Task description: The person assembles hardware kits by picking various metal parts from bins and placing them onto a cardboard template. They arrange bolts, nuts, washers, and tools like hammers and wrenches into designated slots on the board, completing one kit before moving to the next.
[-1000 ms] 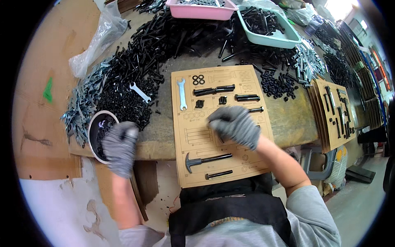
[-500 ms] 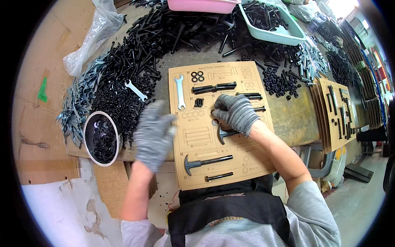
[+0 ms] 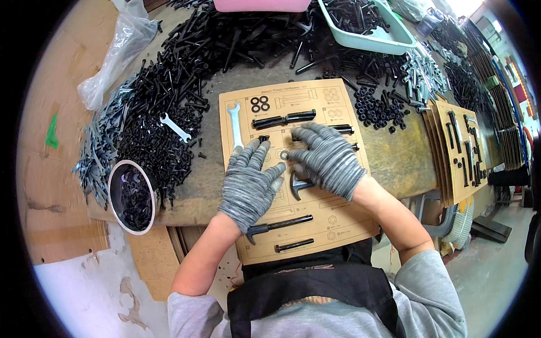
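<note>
Both hands wear grey knitted gloves over a brown cardboard sheet printed with part outlines. My left hand lies over its left half, fingers stretched toward small black screws, thumb apart. My right hand covers the centre right, fingers extended and thumb beside a small ring washer. I see nothing held in either hand. On the sheet are a silver open-ended wrench, several black rings, long black bolts, a hook-headed dark part, a hammer-shaped part and a black bolt.
Heaps of black bolts and black nuts cover the table's far side. A loose wrench lies left, near a round tub. Filled cardboard sheets lean at right. Pink and pale green trays stand behind.
My left hand has moved right, from the sheet's left edge onto the sheet. My right hand's fingers have loosened from a pinch and spread. The view has shifted slightly.
</note>
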`<state>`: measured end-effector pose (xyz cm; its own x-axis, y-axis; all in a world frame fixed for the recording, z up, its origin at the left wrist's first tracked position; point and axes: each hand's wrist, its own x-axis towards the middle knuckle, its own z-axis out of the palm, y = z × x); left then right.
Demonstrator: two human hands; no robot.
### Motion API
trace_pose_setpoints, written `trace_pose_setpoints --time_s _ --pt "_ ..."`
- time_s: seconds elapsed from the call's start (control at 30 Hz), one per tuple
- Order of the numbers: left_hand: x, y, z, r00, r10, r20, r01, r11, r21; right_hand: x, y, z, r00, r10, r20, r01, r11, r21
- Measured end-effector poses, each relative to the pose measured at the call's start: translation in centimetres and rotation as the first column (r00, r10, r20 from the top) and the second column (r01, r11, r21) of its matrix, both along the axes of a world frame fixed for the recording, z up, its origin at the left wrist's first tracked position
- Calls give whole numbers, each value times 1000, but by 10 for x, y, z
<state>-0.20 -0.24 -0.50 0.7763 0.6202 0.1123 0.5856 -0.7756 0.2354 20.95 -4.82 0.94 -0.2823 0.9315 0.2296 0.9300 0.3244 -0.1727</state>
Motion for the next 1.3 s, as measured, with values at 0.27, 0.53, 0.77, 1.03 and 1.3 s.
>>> trace_pose_setpoints --time_s 0.27,0.53,0.77,1.03,1.3 --pt "7 13 -5 999 45 26 -47 997 69 -1 -5 -8 996 2 92 4 998 -60" --pt "13 20 -6 1000 27 16 -28 996 84 2 -4 -13 998 -27 48 28 999 -33" --pt "12 15 -3 997 14 71 -19 997 69 21 -17 -4 997 -80 -10 79 996 -51" --pt "24 17 -7 999 -30 -13 31 999 40 22 -16 -5 996 -78 47 82 993 -83" --pt "27 17 -5 999 -47 -1 47 999 28 32 -18 -4 993 -112 22 113 992 -53"
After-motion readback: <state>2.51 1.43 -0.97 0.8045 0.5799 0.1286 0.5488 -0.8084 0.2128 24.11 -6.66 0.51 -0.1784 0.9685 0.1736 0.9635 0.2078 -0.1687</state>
